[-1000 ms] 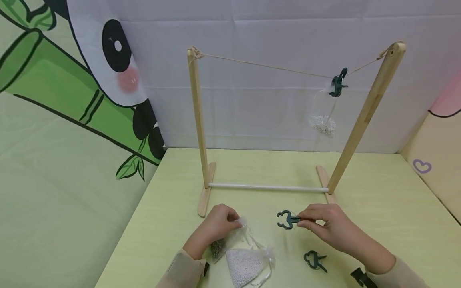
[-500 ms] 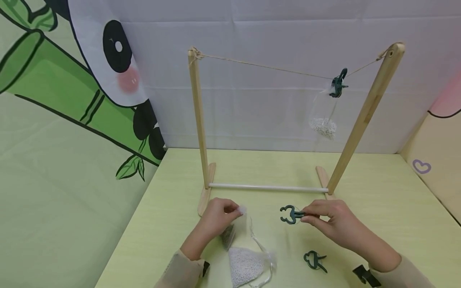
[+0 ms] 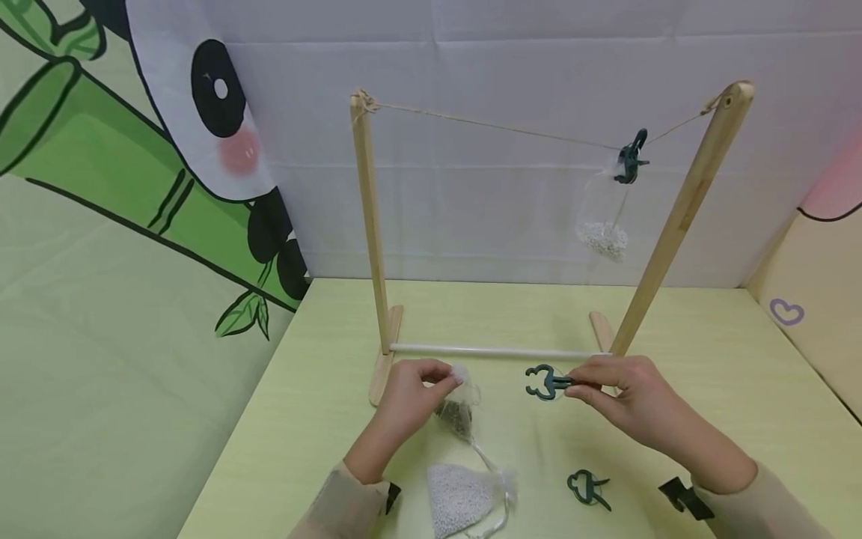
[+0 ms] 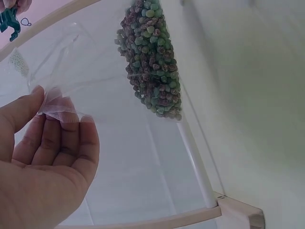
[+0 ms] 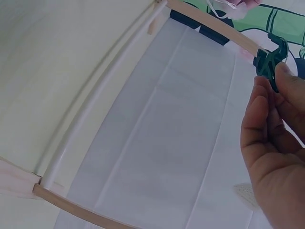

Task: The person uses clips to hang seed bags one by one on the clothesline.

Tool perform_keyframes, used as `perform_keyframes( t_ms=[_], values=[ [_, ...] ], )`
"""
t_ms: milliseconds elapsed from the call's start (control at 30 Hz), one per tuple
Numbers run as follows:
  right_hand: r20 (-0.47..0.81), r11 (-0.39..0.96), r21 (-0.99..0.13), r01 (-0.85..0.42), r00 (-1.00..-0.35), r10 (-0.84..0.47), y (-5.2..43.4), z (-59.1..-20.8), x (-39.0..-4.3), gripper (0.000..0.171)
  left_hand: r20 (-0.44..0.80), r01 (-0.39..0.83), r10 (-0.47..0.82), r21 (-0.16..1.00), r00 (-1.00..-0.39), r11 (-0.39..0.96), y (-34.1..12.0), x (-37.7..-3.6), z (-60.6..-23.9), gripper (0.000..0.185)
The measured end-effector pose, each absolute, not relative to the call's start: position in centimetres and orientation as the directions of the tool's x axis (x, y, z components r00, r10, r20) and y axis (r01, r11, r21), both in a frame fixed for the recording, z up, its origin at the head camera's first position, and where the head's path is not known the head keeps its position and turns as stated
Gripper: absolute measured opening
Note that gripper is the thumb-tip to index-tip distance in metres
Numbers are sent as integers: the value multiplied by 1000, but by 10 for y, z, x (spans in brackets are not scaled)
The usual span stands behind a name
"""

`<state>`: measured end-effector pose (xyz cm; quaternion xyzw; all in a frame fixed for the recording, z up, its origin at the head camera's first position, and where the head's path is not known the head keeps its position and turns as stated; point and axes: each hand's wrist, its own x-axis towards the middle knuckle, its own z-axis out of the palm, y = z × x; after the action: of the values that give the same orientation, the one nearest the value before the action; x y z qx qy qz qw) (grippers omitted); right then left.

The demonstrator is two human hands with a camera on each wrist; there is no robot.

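Observation:
My left hand (image 3: 412, 393) pinches the gathered top of a sheer mesh pouch (image 3: 458, 414) of dark green-brown beads (image 4: 152, 62), lifted a little off the table. The pouch's top edge (image 4: 62, 107) sits between thumb and fingers in the left wrist view. My right hand (image 3: 626, 400) pinches the handles of a dark green clip (image 3: 544, 382), held above the table with its jaws pointing left. That clip (image 5: 270, 62) shows at the fingertips in the right wrist view. A wooden rack (image 3: 369, 239) with a string (image 3: 498, 123) stands just behind both hands.
A green clip (image 3: 631, 157) pins a pouch of white beads (image 3: 604, 238) to the string near the right post. A white-bead pouch (image 3: 461, 498) and a spare green clip (image 3: 587, 488) lie on the table near me. Walls close in behind and at both sides.
Both hands have risen and moved toward the rack. The left hand lifted the dark-bead pouch off the table; the right carried its clip upward.

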<state>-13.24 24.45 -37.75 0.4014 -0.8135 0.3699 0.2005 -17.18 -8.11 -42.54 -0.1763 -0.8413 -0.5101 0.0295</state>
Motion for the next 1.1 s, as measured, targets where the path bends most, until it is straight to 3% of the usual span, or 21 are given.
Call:
perform_keyframes(
  t_ms=[400, 733, 1100],
  values=[
    [643, 413, -423, -807, -588, -491, 243, -354, -141, 37, 251, 327, 243, 875, -937, 356, -71, -171, -403, 5],
    [651, 497, -373, -783, -603, -462, 244, -330, -143, 34, 269, 322, 201, 892, -942, 318, -58, -176, -382, 8],
    [669, 525, -326, -786, -584, -459, 244, -298, -149, 31, 340, 388, 198, 869, -919, 308, -49, -185, -355, 4]
  ],
)
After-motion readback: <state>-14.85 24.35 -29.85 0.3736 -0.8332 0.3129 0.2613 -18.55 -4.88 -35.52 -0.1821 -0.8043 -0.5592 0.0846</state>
